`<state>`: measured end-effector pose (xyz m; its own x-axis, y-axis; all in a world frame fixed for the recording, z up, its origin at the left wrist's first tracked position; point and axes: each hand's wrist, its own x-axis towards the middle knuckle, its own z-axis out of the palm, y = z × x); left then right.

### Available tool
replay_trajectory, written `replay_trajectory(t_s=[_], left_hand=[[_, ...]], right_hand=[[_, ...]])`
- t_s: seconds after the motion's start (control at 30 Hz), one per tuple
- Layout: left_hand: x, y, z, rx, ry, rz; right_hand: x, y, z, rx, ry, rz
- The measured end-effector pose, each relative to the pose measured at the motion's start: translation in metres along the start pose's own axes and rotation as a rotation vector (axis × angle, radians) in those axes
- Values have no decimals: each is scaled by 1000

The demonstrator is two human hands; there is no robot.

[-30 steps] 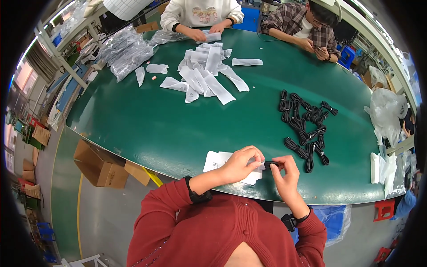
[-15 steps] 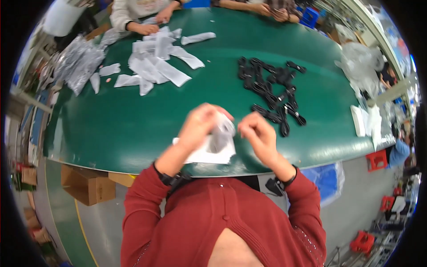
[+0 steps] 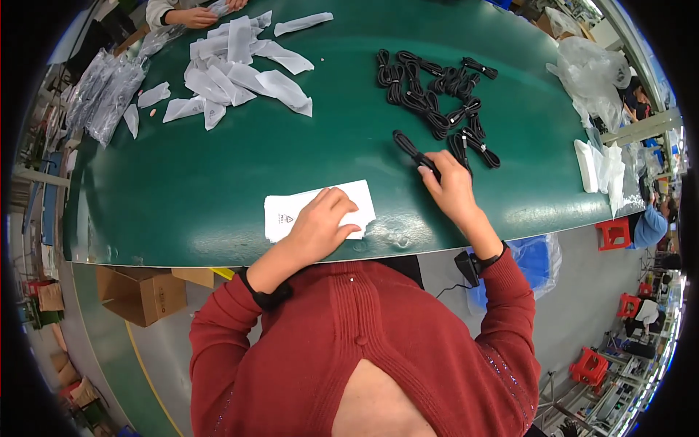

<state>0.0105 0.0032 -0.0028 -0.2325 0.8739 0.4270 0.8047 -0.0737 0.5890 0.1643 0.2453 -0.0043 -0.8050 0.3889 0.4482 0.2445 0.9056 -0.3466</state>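
A stack of flat white sleeves lies near the front edge of the green table. My left hand rests on it, fingers spread over the top sleeve. To the right, my right hand is closed on one end of a coiled black cable; the cable's other end points away to the far left. Just beyond that hand is a loose pile of more coiled black cables, tied in bundles.
At the far left lie translucent white sleeves and clear plastic bags. A co-worker's hand is beside them. Clear film hangs at the right edge. A cardboard box and a blue bin stand below the table.
My hands have parted. The left came down onto the sleeve stack, and the whitish sleeve it held is no longer in it. The right moved outward and took hold of a cable.
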Motion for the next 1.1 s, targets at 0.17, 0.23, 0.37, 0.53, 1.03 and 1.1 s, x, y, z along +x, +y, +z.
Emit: replay_trajectory(t_s=[0.17,0.23,0.37,0.53,1.03,1.1], left_hand=[[-9,-5,10,-76,-31,-132],[-6,-4,8,-128,-26,-179],[-3,-1,3,-297,7,-433],[-5,-1,3,-372,70,-404],[20,10,-13,-59,121,28],[24,2,-20,-69,152,-59]], right_hand=[[-16,-46,-20,413,-172,39],[-23,-52,-25,457,-190,17],[-32,-55,-31,385,-235,-97],[-35,-50,-27,468,-357,-84],[-21,-75,-12,450,-259,-69],[-13,-72,-15,425,-177,-264]])
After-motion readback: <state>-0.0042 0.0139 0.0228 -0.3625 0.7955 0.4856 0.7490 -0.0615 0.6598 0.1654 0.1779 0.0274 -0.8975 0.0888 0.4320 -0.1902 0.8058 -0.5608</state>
